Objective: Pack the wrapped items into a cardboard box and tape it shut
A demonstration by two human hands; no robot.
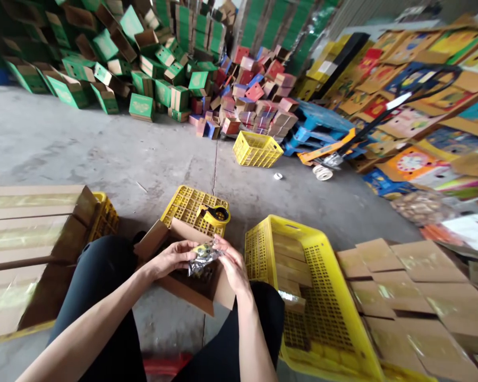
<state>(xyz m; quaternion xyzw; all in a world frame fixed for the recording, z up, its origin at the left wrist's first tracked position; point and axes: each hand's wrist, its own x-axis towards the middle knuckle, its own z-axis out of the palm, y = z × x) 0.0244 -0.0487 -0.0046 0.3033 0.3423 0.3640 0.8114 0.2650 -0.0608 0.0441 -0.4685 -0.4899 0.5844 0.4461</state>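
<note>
My left hand (171, 257) and my right hand (231, 262) both grip a small shiny foil packet (202, 256) with yellow print, held between them. It hangs just above an open brown cardboard box (191, 294) that rests between my knees. The box's flaps stand open and dark contents show inside, too dim to name. Behind the box, a yellow tape dispenser (216, 215) lies on an upturned yellow crate (183, 204).
A yellow plastic crate (322, 297) with cardboard pieces sits to my right, beside rows of taped brown boxes (414, 286). More taped boxes (27, 233) are stacked at my left. Across the concrete floor lie another yellow crate (257, 149), piles of green and red cartons, and a pallet jack (330, 154).
</note>
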